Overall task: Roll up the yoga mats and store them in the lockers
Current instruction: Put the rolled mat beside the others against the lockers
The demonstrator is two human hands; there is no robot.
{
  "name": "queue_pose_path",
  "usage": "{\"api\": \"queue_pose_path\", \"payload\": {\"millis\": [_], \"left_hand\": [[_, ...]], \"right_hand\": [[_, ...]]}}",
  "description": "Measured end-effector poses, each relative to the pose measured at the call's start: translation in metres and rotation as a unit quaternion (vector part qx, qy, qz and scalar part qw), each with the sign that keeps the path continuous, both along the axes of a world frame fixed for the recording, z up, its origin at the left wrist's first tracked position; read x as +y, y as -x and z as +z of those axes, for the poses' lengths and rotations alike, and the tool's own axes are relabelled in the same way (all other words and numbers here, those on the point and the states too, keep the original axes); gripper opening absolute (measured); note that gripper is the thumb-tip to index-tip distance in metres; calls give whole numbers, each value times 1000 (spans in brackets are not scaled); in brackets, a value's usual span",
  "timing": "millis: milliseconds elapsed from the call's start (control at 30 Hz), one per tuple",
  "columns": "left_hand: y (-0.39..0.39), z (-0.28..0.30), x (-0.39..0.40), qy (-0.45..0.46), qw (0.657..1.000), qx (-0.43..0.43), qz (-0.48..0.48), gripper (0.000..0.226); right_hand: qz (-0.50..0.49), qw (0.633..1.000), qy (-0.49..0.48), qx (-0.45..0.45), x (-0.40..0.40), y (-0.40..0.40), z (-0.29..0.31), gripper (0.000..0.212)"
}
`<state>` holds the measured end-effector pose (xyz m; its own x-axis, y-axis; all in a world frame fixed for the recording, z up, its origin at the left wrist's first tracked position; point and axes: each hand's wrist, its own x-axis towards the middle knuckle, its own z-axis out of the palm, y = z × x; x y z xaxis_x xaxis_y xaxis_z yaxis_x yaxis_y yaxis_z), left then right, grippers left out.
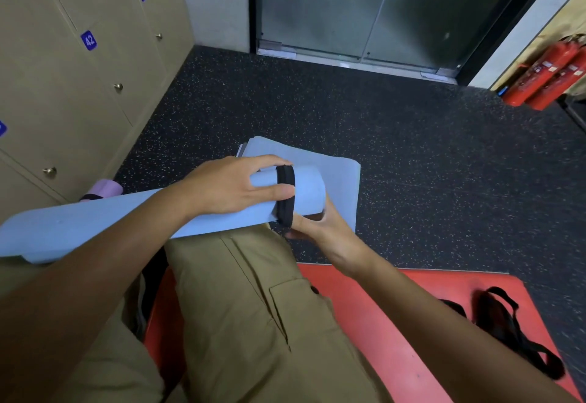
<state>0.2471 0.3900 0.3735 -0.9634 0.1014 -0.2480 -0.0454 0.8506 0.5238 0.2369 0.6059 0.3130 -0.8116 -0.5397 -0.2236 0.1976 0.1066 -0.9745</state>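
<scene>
Fingers (269,193) of the left hand (234,188) curl over the top of a rolled blue mat (104,222), the thumb tip touching a black strap (287,195) that rings the roll near its far end. Below that end the right hand (320,228) reaches under the roll; its fingers are bent round the strap's lower part, though the roll hides how tightly they pinch it. The roll lies across the person's lap, over tan trousers (253,307), running from the lower left up to the strap.

Beyond it a second blue mat (336,174) lies folded flat on the dark speckled floor (412,155). A rolled lilac mat (103,188) lies on the floor against the foot of the lockers (63,85). Every locker door in sight is closed, so their contents are hidden; blue plates read 41 and 42.

The person sits on a red bench (396,323), where more black straps (513,329) lie loose to the right. Glass doors (364,12) stand ahead, with red extinguishers (545,73) at the right wall.
</scene>
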Motion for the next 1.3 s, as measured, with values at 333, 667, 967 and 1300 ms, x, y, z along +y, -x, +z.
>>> {"api": "queue_pose_path", "payload": {"millis": [333,667,967,1300], "left_hand": [[8,3,-6,-85,996,-5,23,59],[13,8,-19,-117,993,2,-4,58],[-18,14,-80,-88,996,-14,17,74],[-33,8,-123,-66,989,63,120,74]], "right_hand": [[117,992,-37,19,22,32,21,68],[38,997,55,-34,1,39,31,57],[-7,998,56,-30,-22,56,58,50],[26,998,59,-9,-76,86,83,75]]}}
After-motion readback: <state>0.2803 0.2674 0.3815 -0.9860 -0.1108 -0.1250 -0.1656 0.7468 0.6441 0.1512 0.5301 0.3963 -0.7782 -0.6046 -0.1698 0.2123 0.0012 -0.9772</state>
